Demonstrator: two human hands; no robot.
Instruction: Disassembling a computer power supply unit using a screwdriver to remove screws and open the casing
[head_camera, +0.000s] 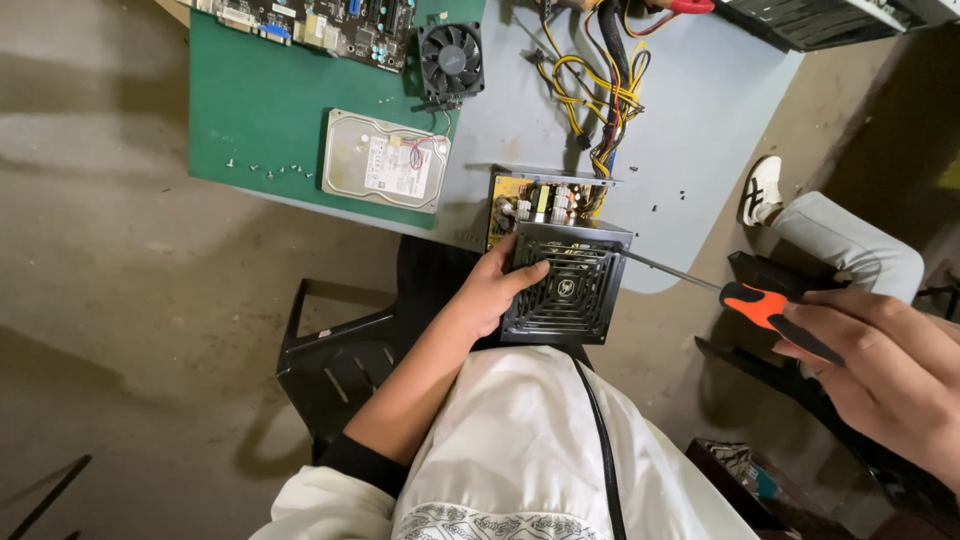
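My left hand (492, 292) fingers (522, 277) are curling over the top left edge of the power supply (560, 290), gripping it so it isn't sliding while I'm poking at it. It's sitting near the middle of the frame, half on my lap and leaning against the front edge of the worktop (700, 120), fan grille facing up at me. My right hand (885, 375), lower right of the frame, is closed around the orange and black handle of the screwdriver (740, 296). The shaft's long axis is running from lower right up toward the left, with the tip landing at the box's upper right corner, I'd guess on a case screw there, though the screw itself is too small to make out.

Going outward: the cover is already partly off at the back, so the yellow board and coils are showing, and the cable bundle (605, 90) is trailing up toward the top of the frame. A hard drive (385, 160) is lying on the green mat (260, 110) at upper left, with loose screws (268, 170) beside it, plus a small fan (451, 58) and a motherboard (320, 22) along the top edge.
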